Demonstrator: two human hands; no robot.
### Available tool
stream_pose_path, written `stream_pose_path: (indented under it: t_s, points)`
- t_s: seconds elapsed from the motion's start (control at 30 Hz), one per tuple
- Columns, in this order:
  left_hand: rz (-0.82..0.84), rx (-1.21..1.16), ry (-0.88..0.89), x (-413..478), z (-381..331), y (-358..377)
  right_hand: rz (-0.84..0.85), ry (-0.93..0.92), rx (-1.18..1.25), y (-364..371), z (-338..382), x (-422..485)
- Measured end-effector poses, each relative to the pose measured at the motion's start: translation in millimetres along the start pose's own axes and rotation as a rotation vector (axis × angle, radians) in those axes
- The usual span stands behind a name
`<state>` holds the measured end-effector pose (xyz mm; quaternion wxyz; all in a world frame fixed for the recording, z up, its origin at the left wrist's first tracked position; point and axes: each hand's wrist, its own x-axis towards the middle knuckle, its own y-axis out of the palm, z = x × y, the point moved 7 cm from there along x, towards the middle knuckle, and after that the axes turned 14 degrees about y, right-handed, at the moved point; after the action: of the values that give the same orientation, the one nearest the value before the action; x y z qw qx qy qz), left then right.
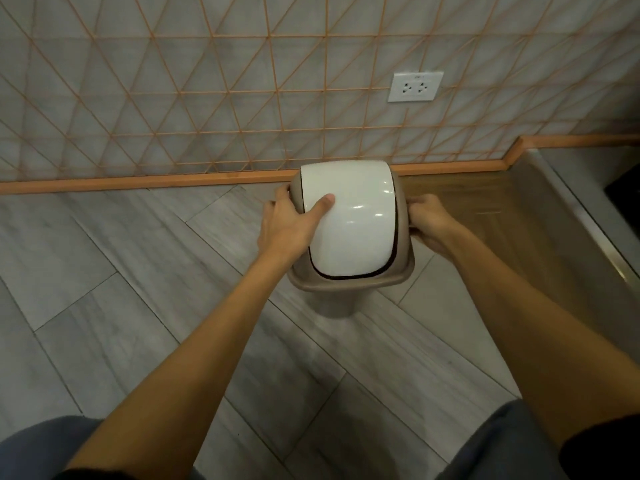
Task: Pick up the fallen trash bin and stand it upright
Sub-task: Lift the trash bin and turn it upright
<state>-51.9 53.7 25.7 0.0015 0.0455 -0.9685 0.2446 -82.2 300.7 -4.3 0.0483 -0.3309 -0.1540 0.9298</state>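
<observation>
The trash bin is a small beige bin with a glossy white swing lid, seen from above, standing roughly upright on the grey tiled floor near the wall. My left hand grips the bin's left rim, thumb lying on the white lid. On the opposite side, my right hand clasps the right rim, fingers curled under the edge. The bin's lower body shows only as a narrow beige base below the rim; its foot is partly blurred.
A tiled wall with orange grid lines and an orange skirting board runs just behind the bin. A white double socket sits on the wall. A wooden and metal ledge lies to the right. My knees show at the bottom.
</observation>
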Motion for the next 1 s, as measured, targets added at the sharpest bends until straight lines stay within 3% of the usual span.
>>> stream_pose_path:
  t_s: [0.17, 0.3, 0.53, 1.0]
  points:
    - [0.076, 0.028, 0.013, -9.1, -0.3, -2.4, 0.109, -0.021, -0.232, -4.6, -5.5, -16.0]
    - [0.132, -0.082, 0.079, -14.1, -0.8, -3.9, 0.099, -0.116, -0.494, -15.1, 4.5, -29.5]
    - [0.201, -0.129, 0.160, -63.5, 24.8, 11.2, 0.285, -0.292, -0.613, -2.0, -16.2, -57.1]
    - [0.204, -0.096, 0.250, -60.9, 41.9, 20.0, 0.129, -0.362, -0.686, 7.1, -31.0, -62.0]
